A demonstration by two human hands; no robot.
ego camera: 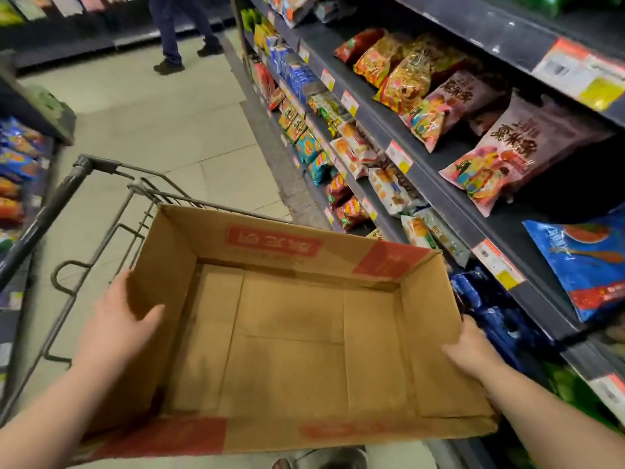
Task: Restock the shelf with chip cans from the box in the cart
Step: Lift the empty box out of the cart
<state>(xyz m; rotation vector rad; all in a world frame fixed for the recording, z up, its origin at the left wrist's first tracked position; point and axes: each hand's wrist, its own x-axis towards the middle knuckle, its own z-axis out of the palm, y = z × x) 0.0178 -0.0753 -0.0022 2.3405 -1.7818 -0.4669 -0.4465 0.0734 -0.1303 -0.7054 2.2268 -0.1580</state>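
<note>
An open brown cardboard box (pixel 189 265) with red printed panels sits across the top of the wire cart (pixel 77 204). Its inside shows only the bare bottom flaps; no chip cans are visible in it. My left hand (pixel 118 316) grips the box's left wall, thumb inside and fingers outside. My right hand (pixel 471 350) grips the right wall the same way, thumb over the rim. The dark shelf (pixel 449 198) runs along the right side, filled with snack bags.
Snack bags (pixel 507 157) crowd the right shelves, with price tags (pixel 399 157) on the edges. Another shelf (pixel 20 170) of bags stands on the left. A person's legs (pixel 172 32) stand far down the tiled aisle (pixel 169 123).
</note>
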